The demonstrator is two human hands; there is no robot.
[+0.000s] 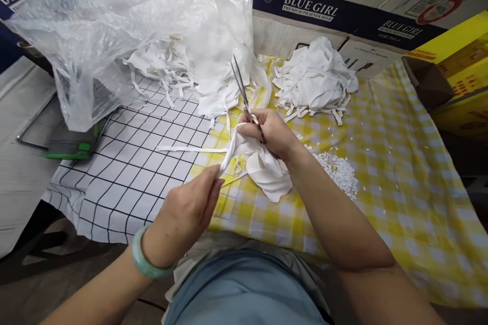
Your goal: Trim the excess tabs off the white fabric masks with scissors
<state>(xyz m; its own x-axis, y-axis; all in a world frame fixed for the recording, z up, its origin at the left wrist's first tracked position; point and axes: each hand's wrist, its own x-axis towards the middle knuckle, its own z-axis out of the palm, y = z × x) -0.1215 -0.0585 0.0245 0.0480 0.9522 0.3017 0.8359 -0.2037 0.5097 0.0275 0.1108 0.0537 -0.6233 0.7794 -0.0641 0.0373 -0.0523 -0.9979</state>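
Note:
My left hand (192, 200) pinches the edge of a white cloth piece with straps (269, 175), pulled taut between my two hands. My right hand (274, 131) is closed around metal scissors (240, 80), whose blades point up and away from me, and its thumb and fingertips also grip the cloth. A narrow strap of the piece stretches out to the left over the table. The rest of the cloth hangs in folds below my right hand. Whether the blades are fully closed is hard to tell.
Behind my hands lie white strapped cloths (217, 71) beneath a clear plastic bag (110, 20). A second cloth pile (318, 78) sits by a beer carton (305, 10). Small white clippings (341, 172) are heaped right of my forearm. A yellow box (467, 66) stands at right.

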